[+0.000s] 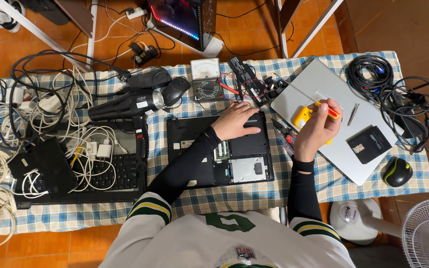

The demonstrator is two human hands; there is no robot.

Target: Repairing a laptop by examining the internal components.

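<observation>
An opened black laptop base (pixel 202 149) lies bottom-up at the table's middle, its memory and silver drive bay exposed. My left hand (pixel 234 120) rests flat on its far right corner, fingers spread. My right hand (pixel 319 126) hovers above the silver laptop lid (pixel 323 84), closed around a yellow and red screwdriver (pixel 329 110). A small yellow object (pixel 301 117) sits just left of that hand.
A black heat gun (pixel 127 104), a mouse (pixel 176 89), an analog multimeter (pixel 205 79) and tangled white cables (pixel 50 114) fill the left. A second keyboard base (pixel 120 173), tweezers (pixel 353 113), a black drive (pixel 370 144), black cables (pixel 373 72), another mouse (pixel 397 172) and a fan (pixel 428 231) are around.
</observation>
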